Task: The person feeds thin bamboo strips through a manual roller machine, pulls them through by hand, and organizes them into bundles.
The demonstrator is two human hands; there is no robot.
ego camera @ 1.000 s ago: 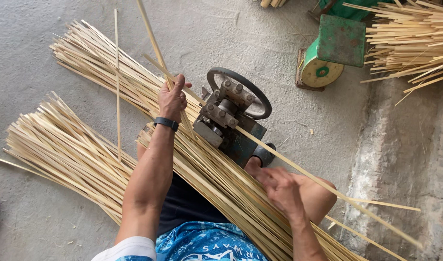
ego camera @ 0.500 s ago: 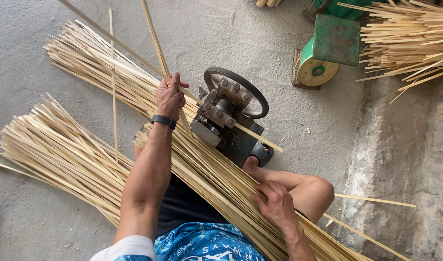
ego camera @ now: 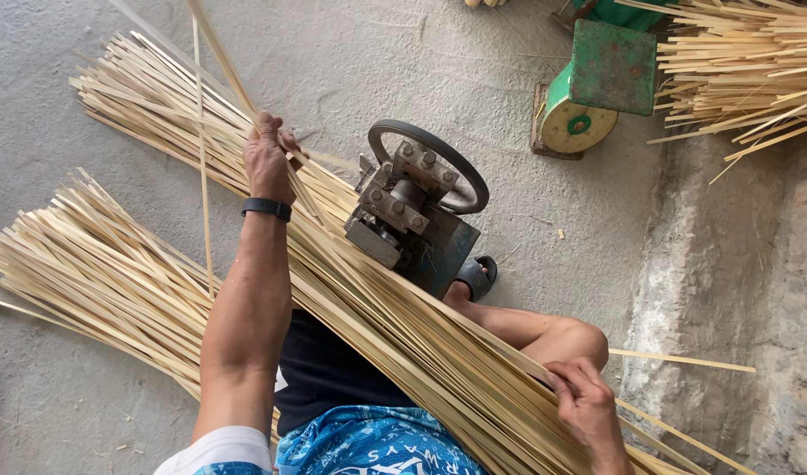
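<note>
My left hand (ego camera: 269, 158), with a black band at the wrist, is closed on a thin bamboo strip (ego camera: 219, 54) that slants up and away to the top left. My right hand (ego camera: 586, 406) rests low at the right on a long bundle of pale bamboo strips (ego camera: 403, 334) lying diagonally across my lap, its fingers pinching a strip in that bundle. Between my hands stands a small blue-grey metal machine (ego camera: 417, 220) with bolted rollers and a dark handwheel, right beside the bundle.
A second heap of bamboo strips (ego camera: 87, 273) lies on the concrete floor at the left. A green weighing scale (ego camera: 593, 88) stands at the top right, next to another pile of strips (ego camera: 747, 62). My sandalled foot (ego camera: 476, 274) shows beside the machine.
My right hand slid down along the bundle toward me and to the right. The strip that stuck out from the machine to the right is gone from there. My left hand kept its strip.
</note>
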